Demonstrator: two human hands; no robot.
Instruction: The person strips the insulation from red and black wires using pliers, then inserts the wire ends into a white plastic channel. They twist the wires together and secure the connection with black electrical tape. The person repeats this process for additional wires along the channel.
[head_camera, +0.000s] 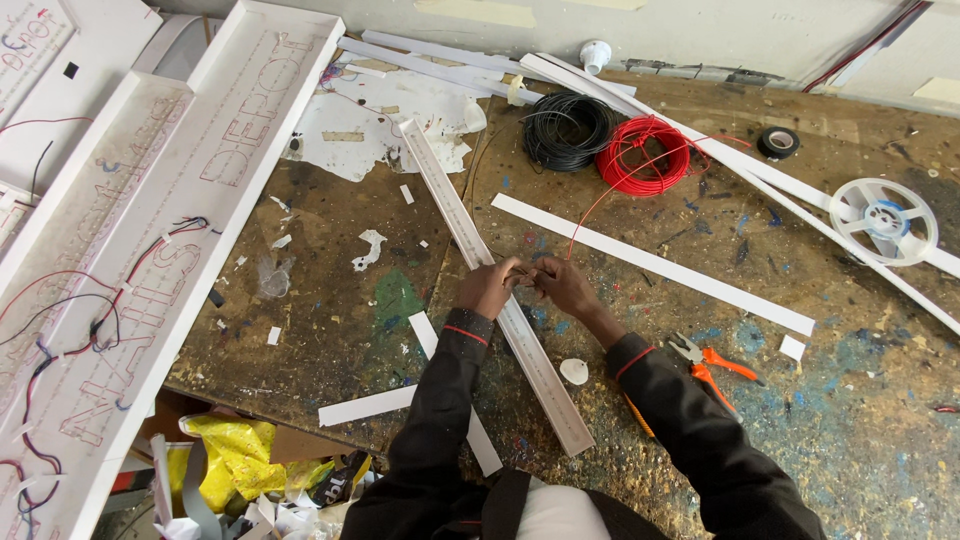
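My left hand (487, 287) and my right hand (566, 287) meet fingertip to fingertip over a long white channel strip (470, 235) that lies diagonally on the workbench. Both pinch the end of a thin red wire (585, 215) between them. The wire runs up and right to a red wire coil (645, 155). A black wire coil (567, 128) lies just left of the red one. Both my sleeves are black with red cuffs.
Orange-handled pliers (712, 362) lie right of my right arm. A flat white strip (655, 265), an empty white spool (884, 220), a black tape roll (778, 142) and long white profiles sit to the right. White sign trays (200, 190) with red and black wiring fill the left.
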